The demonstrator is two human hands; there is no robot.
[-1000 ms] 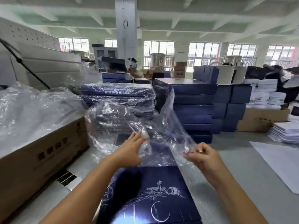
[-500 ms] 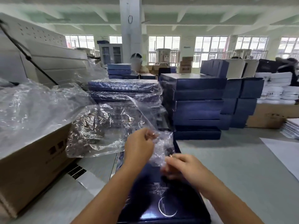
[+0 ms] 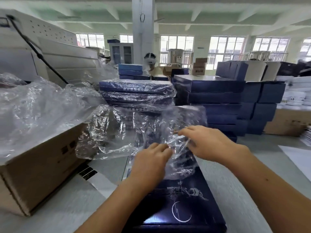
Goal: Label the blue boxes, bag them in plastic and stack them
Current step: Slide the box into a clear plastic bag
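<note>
A dark blue box (image 3: 181, 204) with a white moon drawing lies flat on the table right in front of me. Over its far end hangs a crumpled clear plastic bag (image 3: 124, 132). My left hand (image 3: 149, 163) pinches the bag's edge above the box. My right hand (image 3: 207, 143) grips the same crinkled plastic just to the right, close to my left hand. Behind the bag stands a stack of bagged blue boxes (image 3: 136, 91). To its right is a taller stack of bare blue boxes (image 3: 215, 98).
A brown carton (image 3: 42, 167) heaped with plastic bags (image 3: 37, 108) stands at my left. More blue boxes (image 3: 267, 105), a carton (image 3: 289, 121) and white stacks sit at the right. A person (image 3: 151, 64) with a headset is behind the stacks. White sheets (image 3: 297, 157) lie on the table's right.
My hands, first apart on the bag, came together at its edge. Now both have shifted right and the bag is spread wider over the box's far end.
</note>
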